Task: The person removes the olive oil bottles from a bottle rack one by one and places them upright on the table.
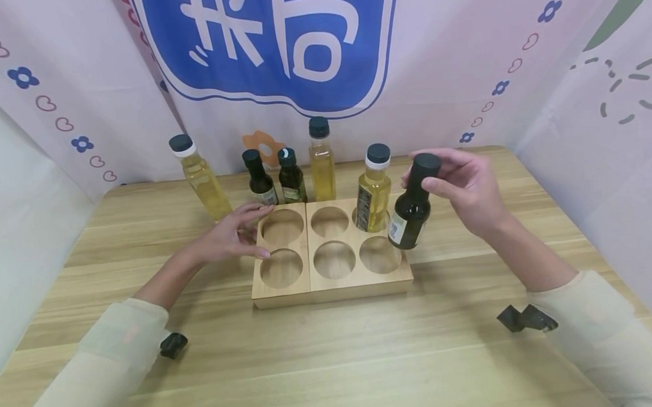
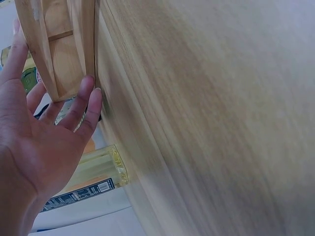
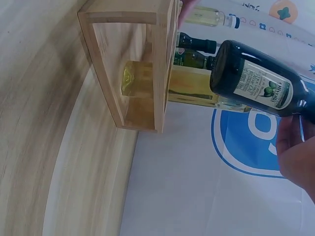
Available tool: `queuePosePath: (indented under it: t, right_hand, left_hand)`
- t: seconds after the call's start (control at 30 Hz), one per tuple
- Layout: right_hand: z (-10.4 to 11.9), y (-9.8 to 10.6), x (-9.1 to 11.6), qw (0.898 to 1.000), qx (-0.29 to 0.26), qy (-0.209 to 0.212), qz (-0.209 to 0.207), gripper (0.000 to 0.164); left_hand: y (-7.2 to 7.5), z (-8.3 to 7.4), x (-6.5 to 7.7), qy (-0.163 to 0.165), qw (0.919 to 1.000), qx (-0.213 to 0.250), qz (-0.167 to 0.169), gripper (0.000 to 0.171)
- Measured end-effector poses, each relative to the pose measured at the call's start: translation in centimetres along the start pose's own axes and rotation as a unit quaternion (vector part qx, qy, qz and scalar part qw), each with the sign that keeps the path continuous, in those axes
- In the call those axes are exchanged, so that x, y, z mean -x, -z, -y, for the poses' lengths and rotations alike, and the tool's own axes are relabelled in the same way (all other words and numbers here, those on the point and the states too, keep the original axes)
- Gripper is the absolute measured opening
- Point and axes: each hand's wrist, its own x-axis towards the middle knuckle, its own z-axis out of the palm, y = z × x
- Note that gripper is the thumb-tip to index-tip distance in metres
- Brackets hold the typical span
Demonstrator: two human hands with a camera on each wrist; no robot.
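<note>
My right hand [image 1: 471,189] pinches a dark glass bottle [image 1: 410,221] by its black cap and neck. The bottle hangs slightly tilted over the right end of a wooden bottle rack [image 1: 282,293] with round holes. Its green-and-white label [image 3: 266,87] shows in the right wrist view. One yellow oil bottle [image 1: 373,196] stands in the rack's back right hole, and the other holes hold nothing. On the rack's left end rests my left hand [image 1: 232,234], thumb and fingers spread along the edge; in the left wrist view its fingertips [image 2: 93,101] touch the wood.
Behind the rack stand two small dark bottles [image 1: 260,185] and a yellow oil bottle [image 1: 323,170]. Another yellow oil bottle [image 1: 207,183] is at the back left, close to my left hand. A printed cloth [image 1: 418,74] hangs along the back edge of the wooden table [image 1: 331,359].
</note>
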Motion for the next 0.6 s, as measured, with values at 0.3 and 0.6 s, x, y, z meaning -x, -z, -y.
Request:
queuePosePath:
  t: [0.3, 0.6]
  right_hand:
    - [-0.19, 0.6, -0.31, 0.999, 0.009, 0.001, -0.032, 0.038]
    - [-0.66, 1.1, -0.69, 0.997, 0.034, -0.02, -0.069, 0.043]
  left_hand:
    - [0.0, 0.03, 0.03, -0.001, 1.0, -0.002, 0.002, 0.098]
    - [0.0, -0.06, 0.06, -0.003, 1.0, -0.004, 0.0, 0.097]
